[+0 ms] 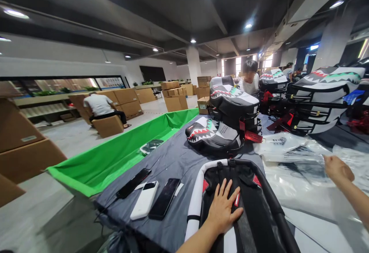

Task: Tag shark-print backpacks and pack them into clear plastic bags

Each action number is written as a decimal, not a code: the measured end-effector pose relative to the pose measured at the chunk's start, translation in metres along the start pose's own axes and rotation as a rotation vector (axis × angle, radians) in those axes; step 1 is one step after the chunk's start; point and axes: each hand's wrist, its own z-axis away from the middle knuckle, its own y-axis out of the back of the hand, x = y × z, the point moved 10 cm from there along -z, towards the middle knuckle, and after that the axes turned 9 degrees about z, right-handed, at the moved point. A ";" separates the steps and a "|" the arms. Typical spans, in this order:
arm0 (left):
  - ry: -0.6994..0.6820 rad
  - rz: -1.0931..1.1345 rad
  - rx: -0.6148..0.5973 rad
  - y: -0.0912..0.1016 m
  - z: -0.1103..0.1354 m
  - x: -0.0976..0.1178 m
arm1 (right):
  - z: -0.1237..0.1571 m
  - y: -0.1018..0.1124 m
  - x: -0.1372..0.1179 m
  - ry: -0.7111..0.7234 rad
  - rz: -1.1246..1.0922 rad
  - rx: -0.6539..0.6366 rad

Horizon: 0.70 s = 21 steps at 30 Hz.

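My left hand (pixel 223 208) lies flat with its fingers spread on a backpack (pixel 259 210). The backpack rests on the cloth-covered table with its black strap side up and a white edge along its left. Off to the right, my right hand (pixel 338 168) is closed on the edge of a clear plastic bag (pixel 296 151). More clear plastic bags lie beneath and around that one. Just beyond the backpack, another backpack (pixel 215 135) with a printed shark-mouth pattern lies on the table.
Two phones (pixel 165 199) and a white power bank (pixel 145 200) lie left of the backpack. A green fabric-lined bin (pixel 115 153) runs along the table's left side, one bag inside. Stacked shark-print backpacks (pixel 317 99) stand at the right. Cardboard boxes and a seated person (pixel 99 105) are farther off.
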 end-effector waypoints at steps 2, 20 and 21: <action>0.004 0.023 -0.004 0.000 0.000 0.000 | -0.006 0.019 -0.028 0.068 -0.040 -0.033; 0.562 1.675 0.852 0.012 0.098 0.000 | 0.301 -0.025 -0.348 0.868 -0.692 -0.574; 0.621 1.669 0.884 0.013 0.109 -0.010 | 0.305 -0.026 -0.343 0.874 -0.710 -0.594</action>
